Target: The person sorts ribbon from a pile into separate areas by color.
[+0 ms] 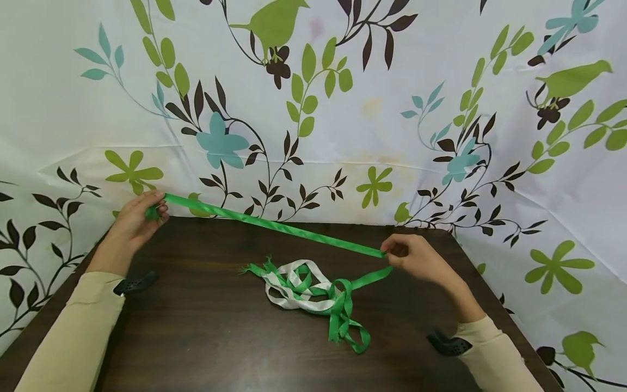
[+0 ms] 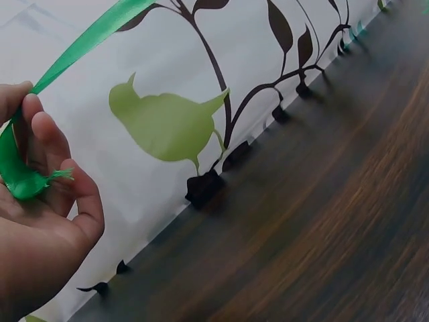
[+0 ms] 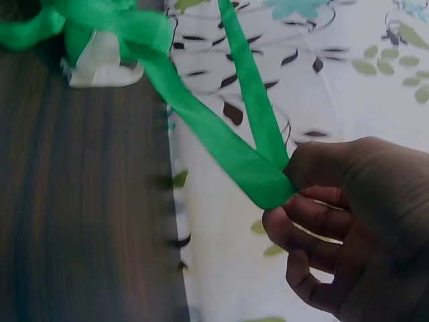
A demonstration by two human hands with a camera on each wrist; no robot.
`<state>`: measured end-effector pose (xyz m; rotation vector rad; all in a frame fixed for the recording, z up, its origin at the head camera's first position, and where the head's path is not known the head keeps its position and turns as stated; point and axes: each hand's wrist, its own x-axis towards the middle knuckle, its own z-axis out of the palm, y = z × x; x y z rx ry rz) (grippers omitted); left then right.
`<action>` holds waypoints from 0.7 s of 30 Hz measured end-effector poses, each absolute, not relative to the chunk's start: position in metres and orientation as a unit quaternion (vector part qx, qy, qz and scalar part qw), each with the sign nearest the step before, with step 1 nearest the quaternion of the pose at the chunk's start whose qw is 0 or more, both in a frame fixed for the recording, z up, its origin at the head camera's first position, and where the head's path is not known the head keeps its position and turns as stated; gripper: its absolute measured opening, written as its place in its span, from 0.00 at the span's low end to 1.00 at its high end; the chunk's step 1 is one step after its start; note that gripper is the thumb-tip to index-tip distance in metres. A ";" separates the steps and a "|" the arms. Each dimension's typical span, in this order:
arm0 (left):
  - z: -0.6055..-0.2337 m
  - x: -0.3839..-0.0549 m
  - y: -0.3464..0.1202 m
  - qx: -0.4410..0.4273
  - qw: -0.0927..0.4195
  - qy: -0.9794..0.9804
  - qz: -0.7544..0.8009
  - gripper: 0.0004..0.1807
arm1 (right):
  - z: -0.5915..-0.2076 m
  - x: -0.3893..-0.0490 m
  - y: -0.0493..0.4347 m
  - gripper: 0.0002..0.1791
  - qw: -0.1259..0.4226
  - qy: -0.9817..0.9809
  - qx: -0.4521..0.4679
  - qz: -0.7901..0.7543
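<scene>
Pinching one green ribbon taut, left hand and right hand flank one tangle, strand count unclear.

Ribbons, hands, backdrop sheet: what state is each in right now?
Left hand: raised, pinching the green ribbon near its frayed end.
Right hand: pinching the green ribbon farther along.
Green ribbon: straight between the hands, then bending back toward the pile.
Ribbon pile: green and white, loosely looped on the table.
Backdrop sheet: upright, lightly creased.

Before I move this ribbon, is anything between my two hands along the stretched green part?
Nothing visible stands between your left hand and right hand along the green ribbon. The tangled ribbons lie on the table, off that line.
</scene>
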<state>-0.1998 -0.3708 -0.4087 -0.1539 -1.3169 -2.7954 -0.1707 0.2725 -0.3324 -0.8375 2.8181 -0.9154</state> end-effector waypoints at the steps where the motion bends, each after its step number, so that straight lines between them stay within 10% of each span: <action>1: -0.409 -0.200 -0.372 -0.050 0.024 -0.419 -0.906 0.07 | -0.333 -0.173 0.277 0.08 0.034 0.914 -0.268 -0.301; 21: -0.417 -0.198 -0.387 -0.010 0.039 -0.378 -0.925 0.10 | -0.335 -0.204 0.346 0.12 0.051 0.920 -0.194 -0.338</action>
